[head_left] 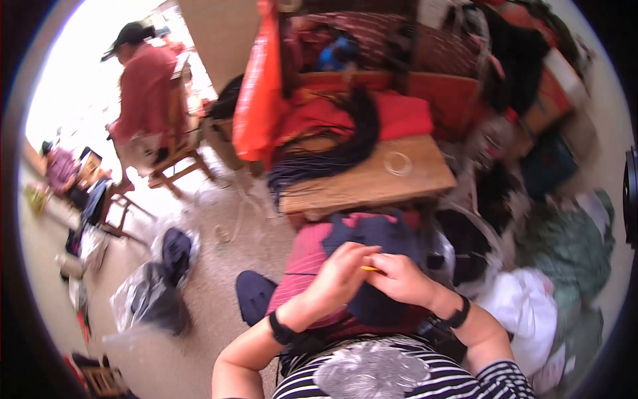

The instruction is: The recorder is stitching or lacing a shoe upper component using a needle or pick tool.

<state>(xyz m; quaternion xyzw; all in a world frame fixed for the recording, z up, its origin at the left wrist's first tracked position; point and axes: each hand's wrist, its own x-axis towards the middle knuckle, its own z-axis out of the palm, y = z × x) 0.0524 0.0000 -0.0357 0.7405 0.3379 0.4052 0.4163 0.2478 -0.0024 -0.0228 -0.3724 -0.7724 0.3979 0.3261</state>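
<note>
Over my lap my left hand (340, 278) and my right hand (403, 280) meet, fingertips together. A small yellow piece (370, 268) pokes out from the right hand's closed fingers; most of it is covered, and its kind does not show. The left fingers are bent and pressed together against the right ones, and what they pinch is hidden. Dark navy cloth (379, 229) lies across my lap just beneath and beyond both hands. Ahead, a thick bundle of dark cords (332, 157) drapes over a wooden board (372, 188), with a pale ring-shaped loop (397, 163) beside it.
Red cloth (405, 116) sits behind the board, and an orange-red plastic bag (256, 100) hangs at its left. White (522, 312) and green sacks (565, 239) crowd my right side. Bagged dark cloth (156, 299) lies on the left floor. Another person (149, 86) sits on a wooden chair (179, 156) beyond.
</note>
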